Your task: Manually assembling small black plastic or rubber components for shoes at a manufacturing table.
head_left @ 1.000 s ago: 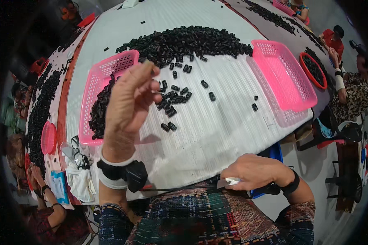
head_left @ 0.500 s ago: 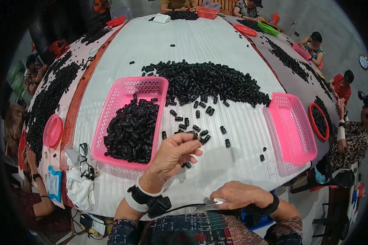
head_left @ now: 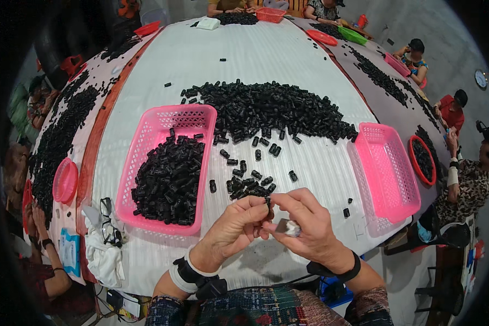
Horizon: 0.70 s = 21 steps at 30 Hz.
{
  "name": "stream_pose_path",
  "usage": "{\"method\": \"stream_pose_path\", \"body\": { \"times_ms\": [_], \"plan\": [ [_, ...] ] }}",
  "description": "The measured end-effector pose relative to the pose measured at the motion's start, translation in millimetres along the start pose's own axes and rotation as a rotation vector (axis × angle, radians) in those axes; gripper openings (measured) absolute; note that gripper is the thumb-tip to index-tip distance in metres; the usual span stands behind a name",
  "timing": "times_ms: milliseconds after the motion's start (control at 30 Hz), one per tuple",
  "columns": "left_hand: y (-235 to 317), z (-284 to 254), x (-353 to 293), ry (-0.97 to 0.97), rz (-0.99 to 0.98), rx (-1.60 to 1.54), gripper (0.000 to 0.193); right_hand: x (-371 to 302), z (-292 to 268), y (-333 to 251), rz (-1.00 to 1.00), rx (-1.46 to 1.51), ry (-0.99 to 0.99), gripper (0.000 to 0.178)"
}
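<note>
My left hand (head_left: 236,231) is closed in a pinch on a small black plastic part (head_left: 267,201), mostly hidden by fingertips. Against it from the right comes my right hand (head_left: 309,228), its fingers meeting the left ones at the part. Within my right hand is a small knife-like blade with a white-wrapped handle (head_left: 291,228); its tip is hidden. Just beyond the hands lie several loose black parts (head_left: 250,185). To the left stands a pink basket (head_left: 124,190) holding a heap of the same parts.
A large pile of black parts (head_left: 271,111) spreads across the table beyond. A pink basket (head_left: 383,157) stands at right. White cloth (head_left: 103,255), glasses (head_left: 111,231) and a blue-white packet (head_left: 69,252) lie at left. Other people work around the table's edges.
My right hand has risen from the table's near edge to meet the left, bringing the blade. My left hand has moved slightly down and now holds the part against the right fingers.
</note>
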<state>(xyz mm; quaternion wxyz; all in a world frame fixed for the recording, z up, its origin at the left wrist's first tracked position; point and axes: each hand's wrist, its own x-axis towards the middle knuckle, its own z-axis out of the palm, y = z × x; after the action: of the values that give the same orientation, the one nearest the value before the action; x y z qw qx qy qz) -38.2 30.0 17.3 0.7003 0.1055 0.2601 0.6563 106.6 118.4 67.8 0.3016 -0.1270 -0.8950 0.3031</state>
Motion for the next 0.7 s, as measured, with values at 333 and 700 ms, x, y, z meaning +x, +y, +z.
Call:
{"method": "stream_pose_path", "body": {
  "times_ms": [333, 700],
  "plan": [
    [3.8, 2.5, -8.2, -0.042, -0.005, -0.013, 0.017, 3.5, 9.2, 7.6, 0.029, 0.2, 0.042, 0.047],
    [2.1, -1.1, -9.8, -0.035, 0.009, -0.036, 0.015, -4.3, 26.6, 11.6, -0.31, -0.207, 0.246, 0.041]
  ]
}}
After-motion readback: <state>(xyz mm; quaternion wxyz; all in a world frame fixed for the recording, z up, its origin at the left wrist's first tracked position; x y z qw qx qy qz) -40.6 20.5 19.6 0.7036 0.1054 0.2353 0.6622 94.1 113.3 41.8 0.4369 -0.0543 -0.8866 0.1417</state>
